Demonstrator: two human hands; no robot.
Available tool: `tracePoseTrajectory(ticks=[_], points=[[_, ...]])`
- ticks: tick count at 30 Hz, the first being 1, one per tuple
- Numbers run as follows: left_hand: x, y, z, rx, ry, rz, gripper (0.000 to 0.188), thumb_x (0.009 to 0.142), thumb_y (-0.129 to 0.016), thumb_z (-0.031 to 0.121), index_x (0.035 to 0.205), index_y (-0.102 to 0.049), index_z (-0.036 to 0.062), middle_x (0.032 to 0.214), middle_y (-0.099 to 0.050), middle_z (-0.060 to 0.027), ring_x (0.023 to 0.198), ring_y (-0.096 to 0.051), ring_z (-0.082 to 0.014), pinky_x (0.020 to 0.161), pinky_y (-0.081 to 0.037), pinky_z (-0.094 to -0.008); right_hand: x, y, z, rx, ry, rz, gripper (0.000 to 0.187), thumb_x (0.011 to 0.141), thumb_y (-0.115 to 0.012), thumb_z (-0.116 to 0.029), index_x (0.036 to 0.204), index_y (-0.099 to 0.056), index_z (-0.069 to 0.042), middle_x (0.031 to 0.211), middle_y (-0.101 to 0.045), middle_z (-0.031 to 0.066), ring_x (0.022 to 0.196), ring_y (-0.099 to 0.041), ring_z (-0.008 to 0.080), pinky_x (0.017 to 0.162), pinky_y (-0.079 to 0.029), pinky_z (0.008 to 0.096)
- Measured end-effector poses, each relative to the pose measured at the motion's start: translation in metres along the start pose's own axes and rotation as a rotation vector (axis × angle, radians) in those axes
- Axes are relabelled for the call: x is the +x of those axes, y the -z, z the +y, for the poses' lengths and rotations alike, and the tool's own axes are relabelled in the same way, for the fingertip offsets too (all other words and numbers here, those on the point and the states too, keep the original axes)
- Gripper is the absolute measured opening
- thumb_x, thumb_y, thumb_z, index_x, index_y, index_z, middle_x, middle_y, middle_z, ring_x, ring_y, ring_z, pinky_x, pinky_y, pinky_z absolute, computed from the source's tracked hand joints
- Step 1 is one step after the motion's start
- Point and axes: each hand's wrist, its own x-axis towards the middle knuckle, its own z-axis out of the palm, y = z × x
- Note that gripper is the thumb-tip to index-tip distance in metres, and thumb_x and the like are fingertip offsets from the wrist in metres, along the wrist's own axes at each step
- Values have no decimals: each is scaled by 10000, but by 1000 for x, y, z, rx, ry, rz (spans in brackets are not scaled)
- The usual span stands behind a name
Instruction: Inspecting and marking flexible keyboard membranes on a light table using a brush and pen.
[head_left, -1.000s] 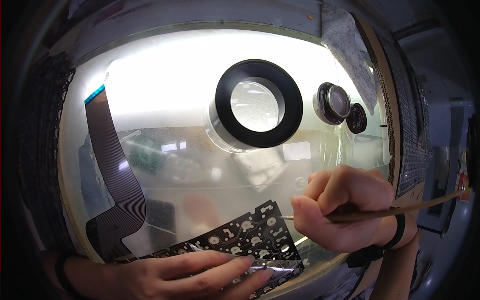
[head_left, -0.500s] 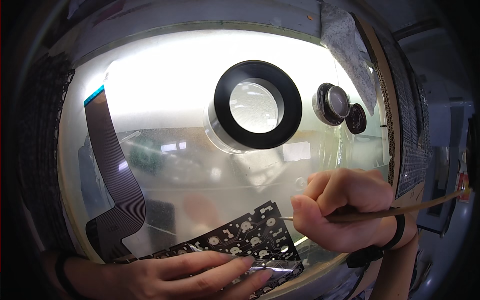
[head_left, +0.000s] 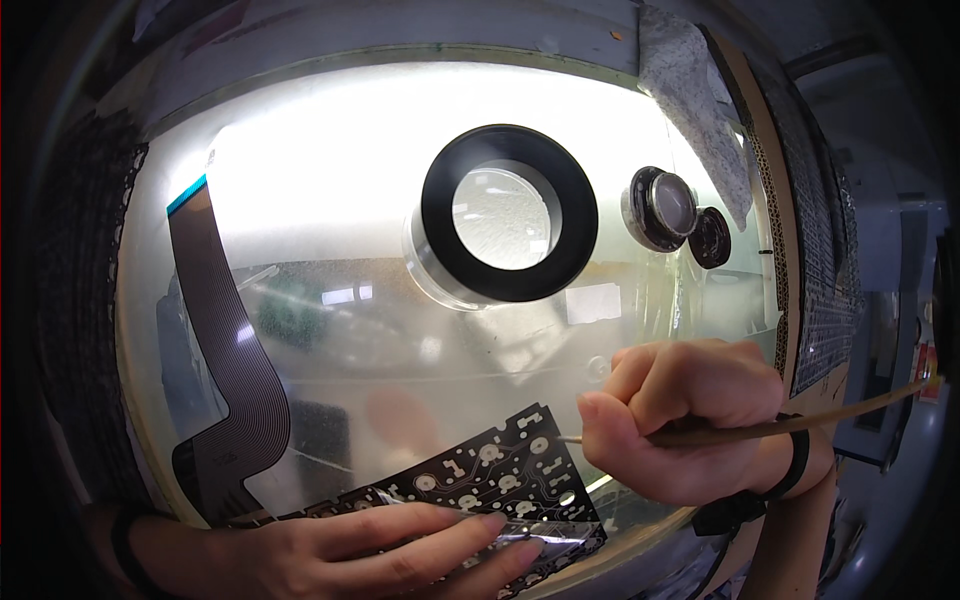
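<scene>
Lit glass table (head_left: 330, 180) bears magnifier (head_left: 505, 225), circuit sheet (head_left: 490, 480).

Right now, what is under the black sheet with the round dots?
The black sheet lies on a glowing light table. The left hand presses flat on its near part and hides that stretch.

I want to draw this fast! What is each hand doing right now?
Left hand: fingers flat, pressing on the black circuit sheet, holding nothing.
Right hand: closed in a fist round a thin brown stick tool.

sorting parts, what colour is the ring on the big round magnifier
Black ring around a clear lens, on the big round magnifier; head view.
</scene>
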Motion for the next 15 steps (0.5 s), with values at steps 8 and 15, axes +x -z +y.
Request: tracePoseTrajectory(ticks=[8,15], points=[[0,1,0,5,-4,-9,36,648,-658,49,648,-643,16,880,-678,-97,893,-600,-252,730,-505,-338,0,-2,0,-3,12,21,292,725,-630,107,622,-420,-68,561,-541,20,491,-512,73,445,-382,243],[1,1,0,-3,8,-11,41,644,-656,43,634,-635,10,900,-674,-108,899,-600,-261,731,-499,-346,0,-1,1,5,-5,11,287,730,-630,103,625,-422,-64,570,-555,32,498,-517,72,452,-386,242]])
